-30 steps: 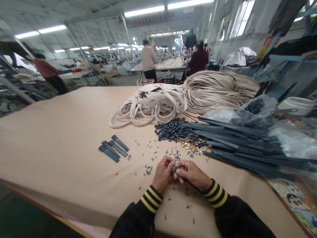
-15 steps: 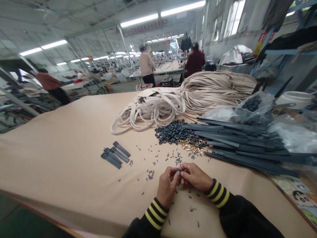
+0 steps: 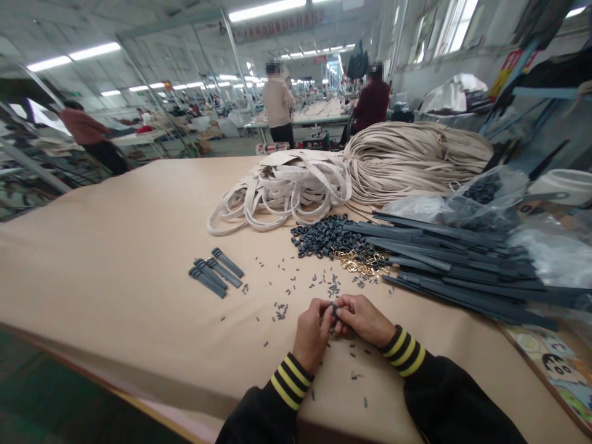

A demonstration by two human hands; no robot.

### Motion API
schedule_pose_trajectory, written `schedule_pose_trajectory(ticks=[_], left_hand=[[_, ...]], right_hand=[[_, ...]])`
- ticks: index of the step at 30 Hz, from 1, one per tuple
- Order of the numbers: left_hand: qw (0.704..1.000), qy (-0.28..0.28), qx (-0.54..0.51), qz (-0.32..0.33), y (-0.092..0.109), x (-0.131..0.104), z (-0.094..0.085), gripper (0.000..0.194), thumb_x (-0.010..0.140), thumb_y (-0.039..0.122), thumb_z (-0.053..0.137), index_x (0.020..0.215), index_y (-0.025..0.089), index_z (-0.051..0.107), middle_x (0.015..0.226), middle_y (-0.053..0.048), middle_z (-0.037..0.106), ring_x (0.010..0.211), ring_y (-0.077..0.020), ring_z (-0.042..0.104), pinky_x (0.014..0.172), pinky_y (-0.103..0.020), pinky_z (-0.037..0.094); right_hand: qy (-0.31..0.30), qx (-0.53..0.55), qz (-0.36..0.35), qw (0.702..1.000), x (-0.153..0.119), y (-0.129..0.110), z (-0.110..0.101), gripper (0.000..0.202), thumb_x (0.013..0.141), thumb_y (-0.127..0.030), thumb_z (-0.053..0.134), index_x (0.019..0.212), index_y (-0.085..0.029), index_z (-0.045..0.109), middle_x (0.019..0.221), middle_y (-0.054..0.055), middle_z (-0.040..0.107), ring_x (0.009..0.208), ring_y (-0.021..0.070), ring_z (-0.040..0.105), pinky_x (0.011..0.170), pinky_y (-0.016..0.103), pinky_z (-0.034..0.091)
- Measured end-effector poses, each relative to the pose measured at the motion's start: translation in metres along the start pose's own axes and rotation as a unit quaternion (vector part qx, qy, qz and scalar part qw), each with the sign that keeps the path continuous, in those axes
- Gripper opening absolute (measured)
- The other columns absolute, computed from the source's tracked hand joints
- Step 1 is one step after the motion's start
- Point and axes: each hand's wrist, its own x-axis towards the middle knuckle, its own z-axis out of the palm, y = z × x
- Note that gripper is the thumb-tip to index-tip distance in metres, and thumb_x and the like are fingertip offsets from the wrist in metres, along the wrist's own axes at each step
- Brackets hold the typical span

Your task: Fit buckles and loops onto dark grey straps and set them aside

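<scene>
My left hand (image 3: 313,330) and my right hand (image 3: 364,319) meet at the front of the table, fingers pinched on one small dark piece (image 3: 334,310). It looks like a dark loop, partly hidden by the fingertips. Beyond the hands lie scattered tiny dark bits (image 3: 333,288), a heap of dark loops (image 3: 319,237) and some gold-coloured buckles (image 3: 358,264). Several short dark straps (image 3: 225,272) with loops on them rest to the left.
Long dark strips (image 3: 444,259) are piled at the right, near plastic bags (image 3: 490,191). Pale straps (image 3: 287,185) and a big beige bundle (image 3: 411,160) lie at the back of the table (image 3: 115,259). People stand beyond it.
The view has tilted down a little, so the table sits higher in the picture. Both hands remain together on the small piece, which shows slightly more between the fingertips.
</scene>
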Motion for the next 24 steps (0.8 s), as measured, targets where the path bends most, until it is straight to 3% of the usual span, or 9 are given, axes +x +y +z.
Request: schedule_pose_trajectory(ticks=[5,8,10,12,16,20,24], left_hand=[[1.0,0.011,-0.004,0.01,0.001,0.0,-0.002,0.013,0.083,0.027,0.042,0.089,0.019,0.05,0.091,-0.007,0.064,0.08,-0.0166,0.061,0.072,-0.03,0.047],[0.995,0.096,-0.041,0.005,0.0,0.005,-0.008,0.01,0.083,0.023,0.04,0.088,0.018,0.047,0.111,-0.01,0.055,0.103,-0.0185,0.052,0.085,-0.033,0.044],[0.987,0.153,-0.051,-0.017,0.0,0.009,-0.011,0.013,0.081,0.023,0.042,0.092,0.018,0.047,0.117,-0.011,0.049,0.108,-0.0197,0.048,0.085,-0.034,0.044],[0.983,0.148,-0.087,-0.061,0.001,0.012,-0.013,0.021,0.081,0.028,0.043,0.098,0.017,0.046,0.107,-0.01,0.053,0.093,-0.0177,0.055,0.074,-0.032,0.049],[0.97,0.05,-0.192,-0.141,0.006,0.014,-0.012,0.028,0.079,0.038,0.045,0.094,0.014,0.049,0.068,0.0,0.057,0.052,-0.0101,0.055,0.05,-0.023,0.048],[0.961,0.047,-0.221,-0.158,0.008,0.014,-0.011,0.021,0.073,0.033,0.055,0.082,0.014,0.05,0.055,0.004,0.056,0.046,-0.0084,0.054,0.045,-0.018,0.044],[0.953,0.048,-0.24,-0.178,0.007,0.014,-0.01,0.02,0.074,0.033,0.054,0.079,0.015,0.049,0.052,0.003,0.057,0.043,-0.0094,0.055,0.042,-0.019,0.045]], right_hand=[[0.014,0.057,-0.006,0.998,-0.001,-0.005,0.001,0.023,0.075,-0.033,0.052,0.08,-0.011,0.052,0.066,0.003,0.062,0.055,0.0094,0.059,0.051,0.02,0.044],[0.037,0.095,0.017,0.995,-0.002,-0.009,0.0,0.028,0.073,-0.037,0.055,0.081,-0.011,0.053,0.079,0.007,0.065,0.056,0.0082,0.058,0.051,0.019,0.044],[0.04,0.108,0.032,0.993,-0.003,-0.009,-0.002,0.029,0.072,-0.038,0.057,0.083,-0.011,0.052,0.083,0.008,0.065,0.056,0.0076,0.058,0.051,0.019,0.044],[0.026,0.113,0.032,0.993,-0.003,-0.007,-0.002,0.03,0.072,-0.038,0.057,0.085,-0.011,0.053,0.085,0.009,0.065,0.057,0.0079,0.058,0.051,0.019,0.044],[-0.008,0.104,0.024,0.994,-0.003,-0.003,-0.002,0.03,0.073,-0.038,0.056,0.086,-0.011,0.053,0.081,0.007,0.065,0.058,0.0094,0.06,0.052,0.02,0.044],[-0.03,0.092,0.04,0.994,-0.002,0.0,-0.001,0.031,0.074,-0.039,0.056,0.087,-0.01,0.055,0.076,0.006,0.065,0.058,0.0096,0.06,0.052,0.019,0.045],[-0.036,0.087,0.064,0.993,-0.002,0.001,-0.001,0.031,0.074,-0.038,0.055,0.088,-0.01,0.056,0.081,0.007,0.064,0.06,0.0098,0.061,0.053,0.019,0.045]])
